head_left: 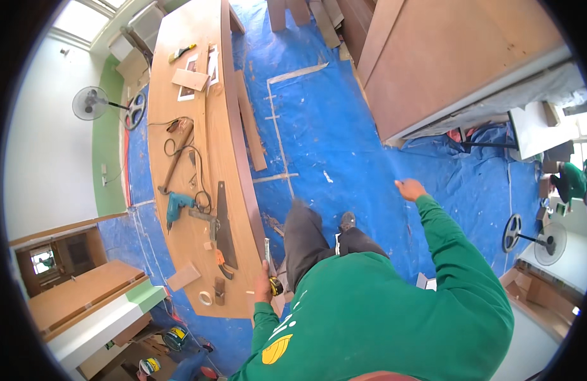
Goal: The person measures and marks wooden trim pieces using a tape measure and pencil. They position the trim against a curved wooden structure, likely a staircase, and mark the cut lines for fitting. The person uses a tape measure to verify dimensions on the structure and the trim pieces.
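At the right edge of a long wooden workbench (233, 190), my left hand (262, 287) is closed around a yellow-and-black tape measure (276, 286). A short length of pale blade (266, 249) sticks out past the hand along the bench edge. Out over the blue floor sheet, my right hand (410, 189) hangs with its fingers loosely apart and nothing visible in it. On the bench near my left hand lie a handsaw (224, 222) with an orange-and-black handle, a teal power drill (178, 206), a wooden block-like tool (220, 291) and a tape roll (206, 298).
A long-handled hammer (177, 155), a cord, a paintbrush (182, 53) and a wood piece (190, 79) lie farther along the bench. Blue sheeting (325, 152) covers the floor. A large wooden cabinet (458, 57) stands at right. Standing fans (90, 103) are at both sides; another person (571, 183) is far right.
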A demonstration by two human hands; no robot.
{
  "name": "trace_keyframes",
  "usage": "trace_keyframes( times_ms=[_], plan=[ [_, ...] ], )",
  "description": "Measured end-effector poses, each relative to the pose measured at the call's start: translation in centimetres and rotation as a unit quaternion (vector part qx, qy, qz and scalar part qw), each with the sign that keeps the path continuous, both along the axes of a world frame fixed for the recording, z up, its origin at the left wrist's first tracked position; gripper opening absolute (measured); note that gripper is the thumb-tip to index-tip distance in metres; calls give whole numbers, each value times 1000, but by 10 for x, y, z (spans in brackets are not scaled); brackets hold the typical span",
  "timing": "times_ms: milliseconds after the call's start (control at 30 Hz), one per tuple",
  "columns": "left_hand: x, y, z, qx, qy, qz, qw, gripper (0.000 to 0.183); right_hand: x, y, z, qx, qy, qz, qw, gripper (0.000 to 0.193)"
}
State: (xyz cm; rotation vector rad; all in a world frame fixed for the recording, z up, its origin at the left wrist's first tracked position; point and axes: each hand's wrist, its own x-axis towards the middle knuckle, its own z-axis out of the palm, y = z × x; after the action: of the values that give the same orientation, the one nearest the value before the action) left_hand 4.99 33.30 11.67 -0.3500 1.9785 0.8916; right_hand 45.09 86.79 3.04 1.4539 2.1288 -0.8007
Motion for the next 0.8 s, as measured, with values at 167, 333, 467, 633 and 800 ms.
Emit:
trace_keyframes(
  times_ms=[167, 333, 467, 633, 800],
  plan=[
    [-98, 156, 21, 0, 8, -73, 997, 75, -239, 60, 215, -221, 485, -102, 840, 37],
    [-228, 322, -5, 87, 129, -245, 957, 73, -375, 90, 472, -271, 765, 82, 578, 20],
    [-311, 511, 75, 82, 92, -354, 927, 72, -415, 158, 515, -187, 836, 147, 494, 22],
    [-367, 724, 108, 131, 134, -520, 833, 71, -397, 269, 469, -7, 748, -84, 659, 16],
    [-360, 911, 98, 130, 148, -647, 737, 63, -385, 370, 261, 57, 493, -450, 743, 30]
  ],
)
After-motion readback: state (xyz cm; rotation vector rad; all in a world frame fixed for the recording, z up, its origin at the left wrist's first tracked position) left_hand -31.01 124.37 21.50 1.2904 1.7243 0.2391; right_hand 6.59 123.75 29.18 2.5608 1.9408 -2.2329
